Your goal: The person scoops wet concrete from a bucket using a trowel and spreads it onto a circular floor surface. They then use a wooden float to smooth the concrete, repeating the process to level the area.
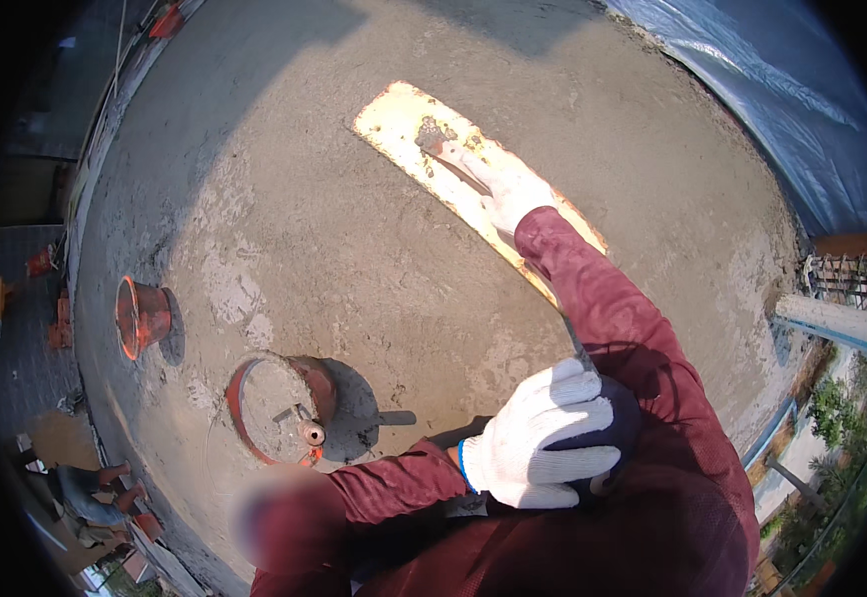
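Observation:
My right hand (508, 199), in a white glove, is closed on the handle of a long pale yellow float (389, 109), crusted with cement and lying on wet grey mortar (254, 199). My left hand (543, 438), also gloved, rests with fingers apart over my dark knee (618, 418), holding nothing visible. Below and left of the float stands a reddish bucket (239, 398) of grey mix with a tool in it, partly unclear. A dark, narrow object (394, 418) beside that bucket is too indistinct to name.
A smaller orange bucket (140, 323) stands on the mortar at left. Blue sheeting (772, 99) borders the upper right. A pale pipe (827, 318) and bars (847, 279) project at the right edge. A person (95, 493) is beyond the slab edge at lower left.

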Available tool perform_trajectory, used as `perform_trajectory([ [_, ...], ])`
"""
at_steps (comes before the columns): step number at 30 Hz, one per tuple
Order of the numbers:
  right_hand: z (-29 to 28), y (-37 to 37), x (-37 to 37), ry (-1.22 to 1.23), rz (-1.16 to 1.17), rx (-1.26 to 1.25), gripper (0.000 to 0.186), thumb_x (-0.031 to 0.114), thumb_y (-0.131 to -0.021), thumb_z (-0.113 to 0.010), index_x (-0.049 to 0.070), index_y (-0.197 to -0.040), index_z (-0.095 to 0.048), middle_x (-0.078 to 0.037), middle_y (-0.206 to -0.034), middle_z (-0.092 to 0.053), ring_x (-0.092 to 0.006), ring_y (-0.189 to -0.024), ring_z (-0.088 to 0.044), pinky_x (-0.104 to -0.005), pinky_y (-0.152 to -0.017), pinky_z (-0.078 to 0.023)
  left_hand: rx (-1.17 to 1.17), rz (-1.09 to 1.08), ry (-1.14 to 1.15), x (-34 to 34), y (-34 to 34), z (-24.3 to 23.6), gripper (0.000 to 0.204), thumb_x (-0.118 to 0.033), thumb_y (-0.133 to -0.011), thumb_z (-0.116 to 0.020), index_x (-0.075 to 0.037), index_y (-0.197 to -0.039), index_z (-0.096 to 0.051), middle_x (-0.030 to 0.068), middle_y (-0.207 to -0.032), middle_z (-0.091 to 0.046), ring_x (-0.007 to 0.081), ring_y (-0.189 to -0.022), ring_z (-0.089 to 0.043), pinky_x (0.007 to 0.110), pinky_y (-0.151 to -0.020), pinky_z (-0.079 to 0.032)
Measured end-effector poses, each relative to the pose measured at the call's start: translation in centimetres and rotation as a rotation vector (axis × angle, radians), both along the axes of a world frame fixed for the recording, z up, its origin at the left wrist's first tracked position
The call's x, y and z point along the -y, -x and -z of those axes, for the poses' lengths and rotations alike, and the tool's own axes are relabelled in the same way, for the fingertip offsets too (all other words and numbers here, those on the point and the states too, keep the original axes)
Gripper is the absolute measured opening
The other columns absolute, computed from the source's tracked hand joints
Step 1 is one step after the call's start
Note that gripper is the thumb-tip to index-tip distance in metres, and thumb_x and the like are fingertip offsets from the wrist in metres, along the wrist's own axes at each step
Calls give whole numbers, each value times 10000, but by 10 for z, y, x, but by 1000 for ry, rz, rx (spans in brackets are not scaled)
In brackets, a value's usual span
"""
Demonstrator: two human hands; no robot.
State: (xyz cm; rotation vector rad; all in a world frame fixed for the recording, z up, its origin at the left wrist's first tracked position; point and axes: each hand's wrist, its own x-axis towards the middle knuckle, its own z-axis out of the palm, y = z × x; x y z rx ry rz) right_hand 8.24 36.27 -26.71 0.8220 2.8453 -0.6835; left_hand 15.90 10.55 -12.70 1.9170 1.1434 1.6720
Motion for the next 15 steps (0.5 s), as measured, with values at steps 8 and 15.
perform_trajectory([
  [8,-8,-307,21,-123,436,128,862,247,-951,-719,281,-1695,-285,-241,-1214,-678,-438,-1045,-704,-525,-911,-577,126,64,47,2,-21,-11,518,-333,-773,-819,-141,-1248,-747,215,-1452,-554,517,-1365,-499,705,-1136,-386],
  [15,20,-200,-51,-107,270,79,776,304,-956,-679,333,-1662,-357,-258,-1211,-708,-446,-1064,-719,-513,-938,-592,20,118,180,-9,-32,-21,598,-343,-616,-855,-147,-1173,-758,188,-1304,-636,480,-1213,-606,672,-1044,-479],
])
